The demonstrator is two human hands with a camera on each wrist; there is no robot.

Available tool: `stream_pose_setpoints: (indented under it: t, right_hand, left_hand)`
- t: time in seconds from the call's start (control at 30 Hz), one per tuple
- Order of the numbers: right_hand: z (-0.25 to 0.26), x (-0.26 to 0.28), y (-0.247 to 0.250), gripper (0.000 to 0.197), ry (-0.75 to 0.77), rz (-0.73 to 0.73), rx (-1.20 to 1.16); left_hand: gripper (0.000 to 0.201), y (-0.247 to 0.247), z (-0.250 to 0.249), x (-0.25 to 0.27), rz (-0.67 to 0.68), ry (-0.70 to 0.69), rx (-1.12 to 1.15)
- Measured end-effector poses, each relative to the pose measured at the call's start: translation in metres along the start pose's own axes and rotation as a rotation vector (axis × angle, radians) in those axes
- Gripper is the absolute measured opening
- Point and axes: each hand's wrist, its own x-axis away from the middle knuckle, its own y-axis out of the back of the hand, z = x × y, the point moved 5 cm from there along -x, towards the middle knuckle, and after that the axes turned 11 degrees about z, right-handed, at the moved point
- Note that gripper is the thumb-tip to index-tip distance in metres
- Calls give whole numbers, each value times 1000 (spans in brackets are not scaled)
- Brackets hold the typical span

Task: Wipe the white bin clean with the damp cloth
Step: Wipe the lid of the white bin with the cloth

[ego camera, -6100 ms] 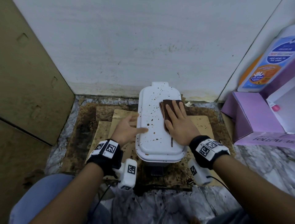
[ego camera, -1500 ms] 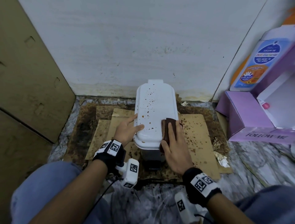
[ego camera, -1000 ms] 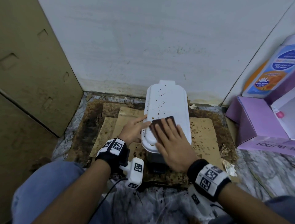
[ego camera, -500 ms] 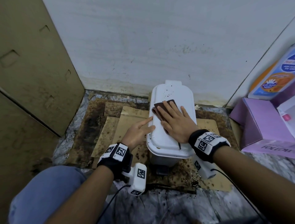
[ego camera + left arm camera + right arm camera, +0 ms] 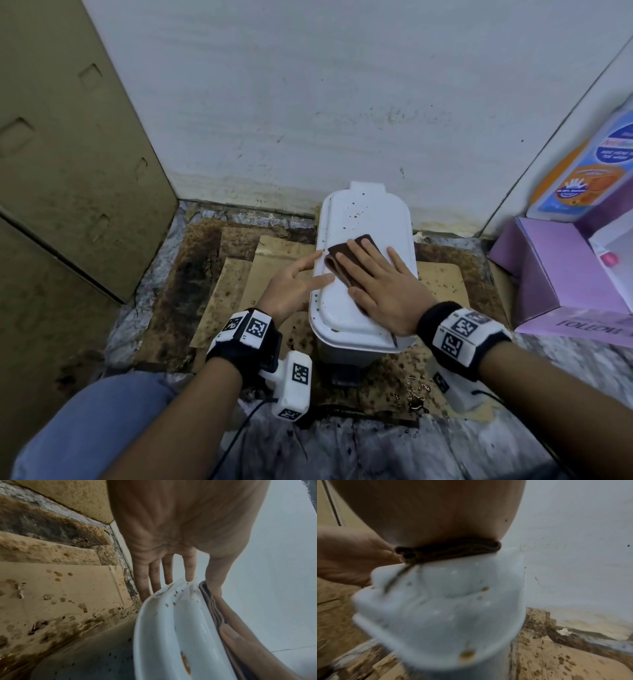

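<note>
Head view puts the white bin (image 5: 363, 274) at the centre of the frame, against the foot of the wall (image 5: 342, 102), standing on stained cardboard (image 5: 239, 284). The right hand (image 5: 380, 284) lies flat with straight fingers on the folded brown damp cloth (image 5: 346, 257), pressing it onto the middle of the lid. The left hand (image 5: 294, 284), fingers straight and relaxed, rests against the lid's left edge and grips nothing; it looks to be steadying the bin.

By my reading, the job is partly done. The lower half of the lid, nearest the person, looks mostly clean, save for a few brown marks along its rim and a dark streak at the lower right corner. Brown specks remain across the upper part of the lid, above the cloth. The left wrist view shows more spots along the rim and speckles on the bin's grey side, so the sides likely need wiping too.

A purple box (image 5: 548, 274) and a printed bottle (image 5: 589, 171) stand at the right of the frame, well apart from the bin. Brown panels (image 5: 68, 154) fill the left. Nothing blocks the lid itself; the wall close behind may hamper reaching the back.
</note>
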Motion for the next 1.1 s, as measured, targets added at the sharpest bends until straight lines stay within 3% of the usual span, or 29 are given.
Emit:
stream_pose_setpoints:
  t: [0.13, 0.3, 0.47, 0.67, 0.93, 1.1]
  right_hand:
    - [-30, -33, 17, 72, -29, 43, 7]
    - [-59, -67, 36, 58, -101, 33, 4]
    - [-44, -47, 22, 70, -39, 35, -31]
    - [-37, -26, 17, 63, 31, 11, -19]
    - [-90, -92, 50, 56, -139, 6, -72]
    - [-89, -99, 56, 60, -153, 56, -105]
  left_hand:
    - [60, 7, -15, -16, 11, -7, -37]
    - [68, 9, -33, -39, 26, -16, -53]
    - [78, 6, -37, -55, 23, -2, -76]
    - [80, 7, -34, -63, -8, 7, -48]
    - [81, 10, -30, -67, -5, -3, -51]
    - [82, 15, -27, -69, -19, -13, -44]
